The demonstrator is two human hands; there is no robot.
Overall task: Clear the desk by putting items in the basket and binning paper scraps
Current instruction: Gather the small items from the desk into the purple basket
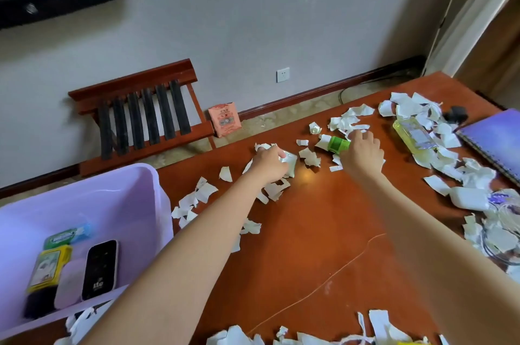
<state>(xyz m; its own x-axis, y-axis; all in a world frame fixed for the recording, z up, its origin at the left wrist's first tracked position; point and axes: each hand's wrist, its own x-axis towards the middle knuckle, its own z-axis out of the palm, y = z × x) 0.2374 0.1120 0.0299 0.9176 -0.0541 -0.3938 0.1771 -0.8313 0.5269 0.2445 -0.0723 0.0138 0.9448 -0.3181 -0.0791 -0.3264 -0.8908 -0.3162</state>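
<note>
While both bare arms stretch forward across a reddish-brown wooden desk (pixel 309 232), each hand lands on a different object among scattered white paper scraps (pixel 202 193). The right hand (pixel 363 153) sits at the near end of a small green bottle (pixel 339 145), which lies on its side, its long axis running from the fingertips away to the left and slightly farther from the person; the fingers curl over it, though whether they have fully closed on it cannot be told. The left hand (pixel 270 162) lies just left of centre, fingers bent down over a small silvery-white packet (pixel 289 164) that rests flat on the desk, apparently pinching or pressing it rather than lifting it. The two hands are near each other, with a few torn scraps between them. A lilac plastic basket (pixel 135 198) stands well apart at the near left corner, on the left arm's side, and already holds a phone-like black device (pixel 100 268), a yellow box (pixel 49 268) and a green gum pack (pixel 63 237). So the left hand has the shorter trip to the basket, while the bottle would have to cross in front of the body. No bin shows in view. More clutter waits on the right: a clear yellowish bottle (pixel 413 133), a purple spiral notebook (pixel 495 139) and a white charger (pixel 468 198).
</note>
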